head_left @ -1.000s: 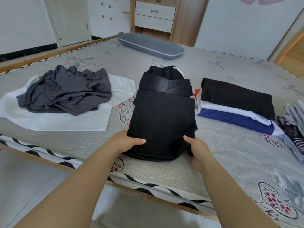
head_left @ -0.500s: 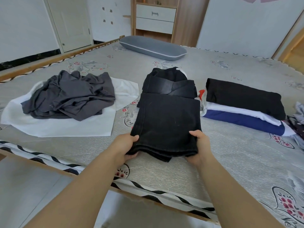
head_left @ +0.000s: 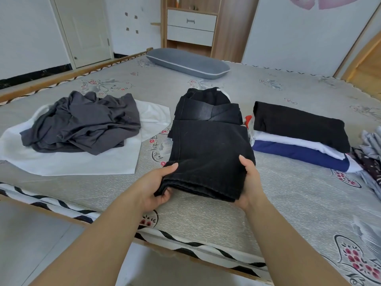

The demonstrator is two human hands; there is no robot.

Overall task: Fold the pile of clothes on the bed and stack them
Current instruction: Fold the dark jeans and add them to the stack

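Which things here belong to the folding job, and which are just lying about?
In the job: black trousers gripped by left hand and right hand; grey clothes pile; white garment; folded stack.
Lying about: pillow; drawer cabinet; door.

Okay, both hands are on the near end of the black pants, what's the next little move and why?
Probably lift that near end and fold it away onto the far half. The left hand and right hand each grip a near corner of the black pants, which lie long and only part folded. The folded stack to their right is more compact, so one more fold likely comes before stacking.
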